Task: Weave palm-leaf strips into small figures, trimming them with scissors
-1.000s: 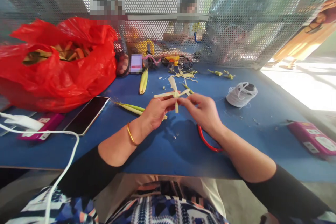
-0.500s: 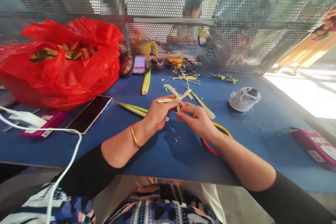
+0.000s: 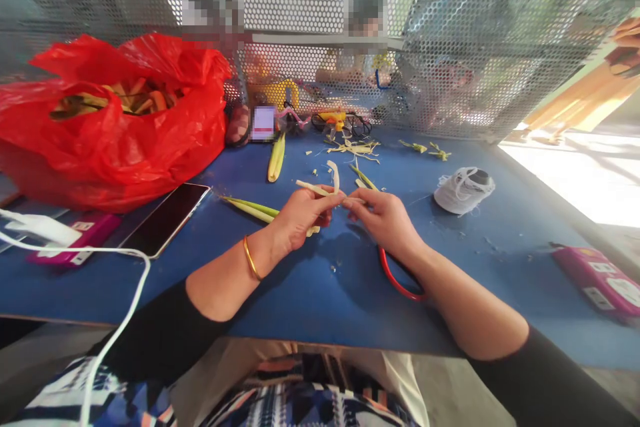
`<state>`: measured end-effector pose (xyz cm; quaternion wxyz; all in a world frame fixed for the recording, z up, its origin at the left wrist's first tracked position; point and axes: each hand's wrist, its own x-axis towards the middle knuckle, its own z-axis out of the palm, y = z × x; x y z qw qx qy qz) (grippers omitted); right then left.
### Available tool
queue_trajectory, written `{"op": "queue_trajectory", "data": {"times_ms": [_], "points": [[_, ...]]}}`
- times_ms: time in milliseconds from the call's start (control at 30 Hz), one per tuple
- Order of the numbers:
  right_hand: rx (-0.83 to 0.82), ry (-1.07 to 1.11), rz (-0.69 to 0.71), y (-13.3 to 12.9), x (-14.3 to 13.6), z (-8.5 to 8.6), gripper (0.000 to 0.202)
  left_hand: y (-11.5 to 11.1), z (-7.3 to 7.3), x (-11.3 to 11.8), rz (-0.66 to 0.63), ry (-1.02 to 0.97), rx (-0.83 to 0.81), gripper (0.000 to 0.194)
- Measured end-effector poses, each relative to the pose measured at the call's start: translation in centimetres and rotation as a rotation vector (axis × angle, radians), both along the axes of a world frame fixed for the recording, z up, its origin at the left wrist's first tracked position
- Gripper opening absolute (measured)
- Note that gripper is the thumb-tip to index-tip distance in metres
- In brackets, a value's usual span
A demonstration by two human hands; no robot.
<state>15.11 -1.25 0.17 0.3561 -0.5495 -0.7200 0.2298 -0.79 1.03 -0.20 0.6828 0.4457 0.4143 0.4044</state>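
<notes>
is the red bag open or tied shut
Open: the red bag's top gapes, showing dry husks inside.

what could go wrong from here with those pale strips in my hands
The pale strips are narrow and pinched only at the fingertips of the left hand and right hand, so one might slip or split. The red handle lies beside the right forearm, which could knock it.
</notes>
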Motion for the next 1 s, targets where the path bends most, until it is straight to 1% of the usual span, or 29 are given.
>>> {"op": "queue_trajectory", "data": {"times_ms": [67,233,367,467,533,567,667,700,767,833,933,1000], "points": [[0.007,0.026,-0.019,-0.3,-0.1,0.1,0.031,0.1,-0.1,0.0,-0.019,0.03,0.048,0.031],[-0.015,0.088,-0.102,-0.9,-0.2,1.0,0.027,0.2,0.1,-0.1,-0.049,0.059,0.125,0.032],[-0.12,0.142,-0.077,-0.3,0.3,1.2,0.027,0.3,0.1,-0.4,-0.062,0.052,0.094,0.038],[-0.177,0.204,-0.108,0.3,0.6,1.1,0.032,0.3,0.1,-0.5,-0.106,0.011,0.03,0.042],[-0.21,0.269,-0.124,0.6,0.7,1.0,0.035,0.2,0.0,-0.5,-0.131,0.024,-0.001,0.045],[-0.234,0.32,-0.108,0.6,0.6,0.9,0.036,0.1,0.0,-0.4,-0.14,0.044,-0.003,0.045],[-0.298,0.523,-0.029,0.5,0.2,0.5,0.038,-0.4,-0.1,0.0,-0.172,0.122,0.032,0.038],[-0.304,0.579,-0.023,0.5,0.0,0.3,0.039,-0.6,-0.1,0.1,-0.181,0.144,0.046,0.034],[-0.287,0.637,-0.048,0.5,-0.3,-0.2,0.04,-0.8,-0.3,0.3,-0.19,0.173,0.066,0.028],[-0.238,0.636,-0.095,0.6,-0.4,-0.8,0.041,-0.9,-0.4,0.5,-0.201,0.179,0.09,0.026],[-0.175,0.577,-0.147,1.0,-0.3,-1.5,0.039,-1.0,-0.4,0.5,-0.227,0.168,0.13,0.025],[-0.11,0.489,-0.178,1.3,0.1,-1.6,0.035,-1.0,-0.3,0.4,-0.206,0.155,0.126,0.024]]}}
